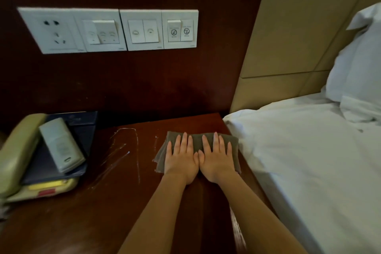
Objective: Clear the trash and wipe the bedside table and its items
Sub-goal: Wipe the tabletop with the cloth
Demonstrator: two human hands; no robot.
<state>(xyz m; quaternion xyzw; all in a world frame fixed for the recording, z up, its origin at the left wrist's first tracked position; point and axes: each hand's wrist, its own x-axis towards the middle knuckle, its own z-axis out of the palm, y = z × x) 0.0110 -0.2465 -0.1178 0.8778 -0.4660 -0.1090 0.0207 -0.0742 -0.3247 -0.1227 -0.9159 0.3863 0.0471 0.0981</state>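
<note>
Both hands lie flat on a folded grey-brown cloth [198, 141], which rests on the back right part of the bedside table [103, 202], close to the edge beside the bed. The left hand [181, 156] is fully open, its fingers straight and a little spread, and it presses down on the left half of the cloth. The right hand [217, 159] is open in the same way and presses on the right half. The two thumbs touch each other in the middle. No finger curls around the cloth; it is only held down under the palms.

The table top is dark red-brown wood and it shines. To the left of the cloth there are thin pale streaks [127, 150] on the wood, some curved and some straight.

On the left side of the table stands a beige telephone [16, 150]. A dark folder [82, 130] lies across it, and a white remote control [61, 146] lies on top of the folder, at an angle.

On the dark wooden wall behind the table there is a row of white switches and a socket [109, 30]. To the right is a bed with a white sheet [299, 150], a white pillow [360, 64] and a beige padded headboard [288, 27]
</note>
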